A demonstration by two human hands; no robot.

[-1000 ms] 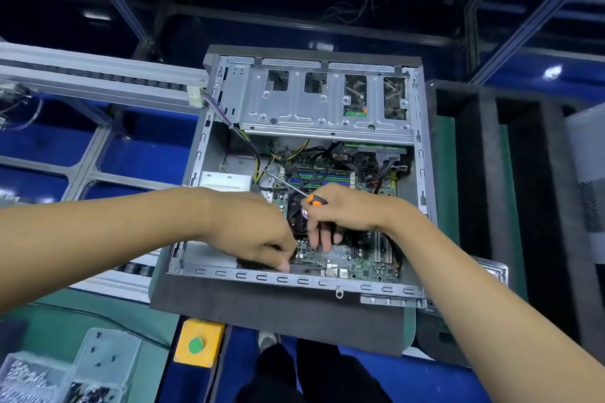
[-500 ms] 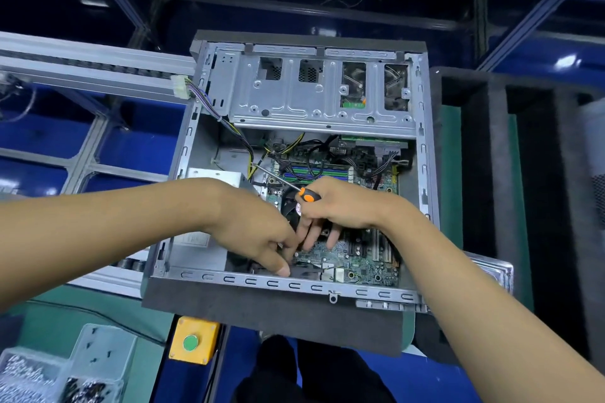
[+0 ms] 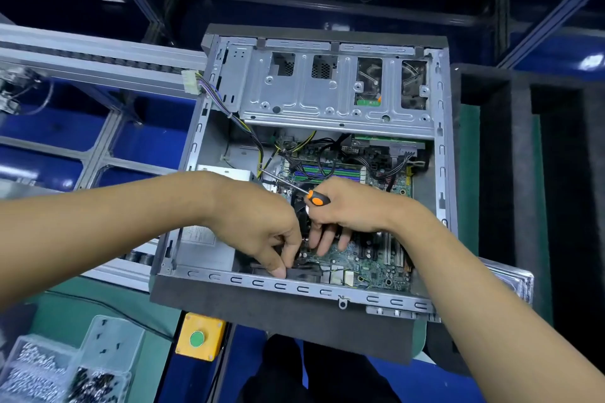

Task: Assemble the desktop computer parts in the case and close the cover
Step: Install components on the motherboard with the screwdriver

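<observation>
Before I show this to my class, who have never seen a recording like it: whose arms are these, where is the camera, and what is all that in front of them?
No robot here: these are a person's two bare arms, filmed by a wide-angle camera worn on the head, looking forward and down. In front lies an open computer case, its cover off, with the green motherboard inside and a metal drive cage at the far end. The right hand holds an orange-and-black screwdriver, its shaft pointing left, while some of its fingers reach down to the board. The left hand reaches in beside it, fingers curled low near the case's front rail; what it pinches is hidden. Nearer the person sit a yellow box with a green button and clear trays of screws.
</observation>
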